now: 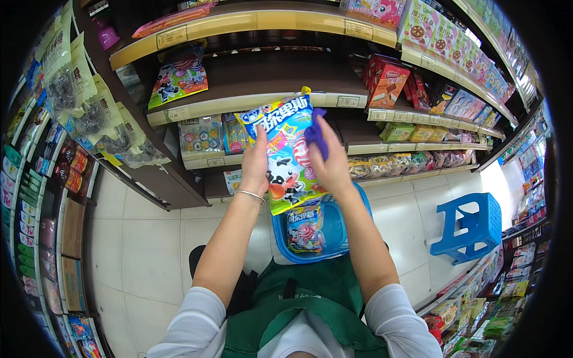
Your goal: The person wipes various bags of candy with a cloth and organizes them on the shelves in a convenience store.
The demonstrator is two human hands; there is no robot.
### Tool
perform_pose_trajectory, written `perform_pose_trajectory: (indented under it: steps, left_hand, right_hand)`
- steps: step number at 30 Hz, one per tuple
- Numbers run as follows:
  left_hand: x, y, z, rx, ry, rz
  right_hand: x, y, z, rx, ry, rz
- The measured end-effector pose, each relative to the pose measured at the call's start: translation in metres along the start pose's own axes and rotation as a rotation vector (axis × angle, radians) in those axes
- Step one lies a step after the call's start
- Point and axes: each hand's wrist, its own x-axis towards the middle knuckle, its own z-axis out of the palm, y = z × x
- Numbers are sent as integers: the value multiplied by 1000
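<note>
Between my hands is a colourful candy bag (286, 156) with a cartoon cow and striped lollipops on its front. My left hand (255, 163) grips its left edge, thumb across the front. With my right hand (330, 161) I hold a purple cloth (317, 134) against the bag's right side. Below it a blue plastic basket (280, 241) contains a similar candy bag (305, 228); the held bag and my right forearm hide part of the basket. Another bag of this design (179, 78) lies at the left end of the brown shelf (277, 71) in front of me.
Hanging snack packets (98, 112) jut out on the left. A red biscuit box (388, 83) stands on the shelf to the right, above small packaged sweets (403, 163). A blue plastic stool (474, 228) is on the tiled floor (147, 241) at right. Stocked shelves line both sides.
</note>
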Motion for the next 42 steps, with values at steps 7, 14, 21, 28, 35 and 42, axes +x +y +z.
perform_pose_trajectory:
  steps: [7, 14, 21, 28, 35, 42]
  left_hand:
    - [-5, 0, 3, 163, 37, -24]
    - [-16, -19, 6, 348, -77, 84]
    - [-14, -1, 5, 177, -83, -8]
    - [-12, 8, 7, -169, -207, -83]
    - [9, -18, -13, 650, 73, 309]
    - [-22, -19, 2, -293, -354, -50]
  right_hand:
    - [-43, -33, 20, -455, -135, -282]
    - [26, -24, 11, -446, -5, -346]
    - [45, 31, -11, 157, 117, 60]
    - [-11, 81, -3, 1015, -42, 706]
    - [-32, 104, 29, 539, 132, 327]
    - [-14, -35, 21, 497, 86, 173]
